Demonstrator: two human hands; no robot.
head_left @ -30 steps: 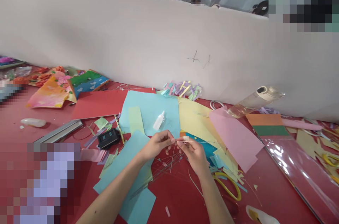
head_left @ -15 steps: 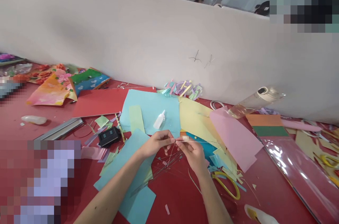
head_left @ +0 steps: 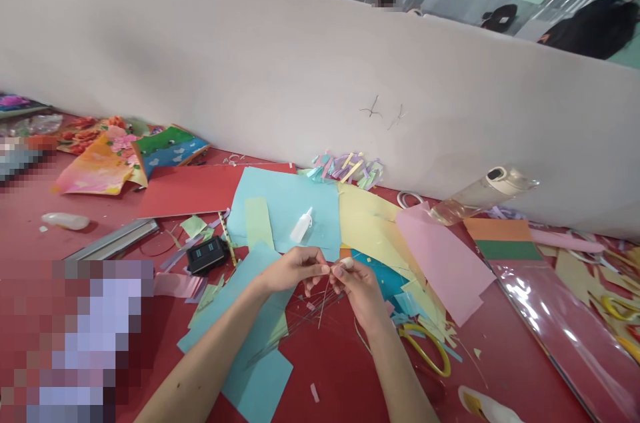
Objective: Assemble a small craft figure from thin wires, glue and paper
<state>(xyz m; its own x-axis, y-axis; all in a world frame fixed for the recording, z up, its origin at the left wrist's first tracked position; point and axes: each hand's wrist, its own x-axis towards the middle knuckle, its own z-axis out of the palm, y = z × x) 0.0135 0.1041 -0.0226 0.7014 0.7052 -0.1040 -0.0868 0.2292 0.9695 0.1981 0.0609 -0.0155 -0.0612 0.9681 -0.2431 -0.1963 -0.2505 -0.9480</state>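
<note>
My left hand [head_left: 300, 271] and my right hand [head_left: 356, 286] meet fingertip to fingertip above the red table, each in a closed pinch. A thin wire [head_left: 323, 313] hangs down from between them; its upper end is hidden by the fingers. White tape or a bandage [head_left: 346, 263] wraps a finger of my right hand. Beneath my hands lies a loose bundle of thin wires [head_left: 295, 328], partly over blue paper [head_left: 257, 379]. A small white squeeze bottle [head_left: 301, 225] rests on another light-blue sheet [head_left: 320, 199] just beyond.
Yellow-handled scissors [head_left: 435, 359] lie by my right forearm. Left of my hands are a black device [head_left: 207, 255] and a metal strip [head_left: 117, 239]. A transparent bottle [head_left: 473, 196] leans near the white partition [head_left: 225, 76]. Pink paper [head_left: 445, 259] and yellow paper [head_left: 373, 219] spread to the right.
The wire end that stuck out sideways to the right past my right hand no longer shows there. My fingers have drawn slightly closer together, and my right hand has turned a little.
</note>
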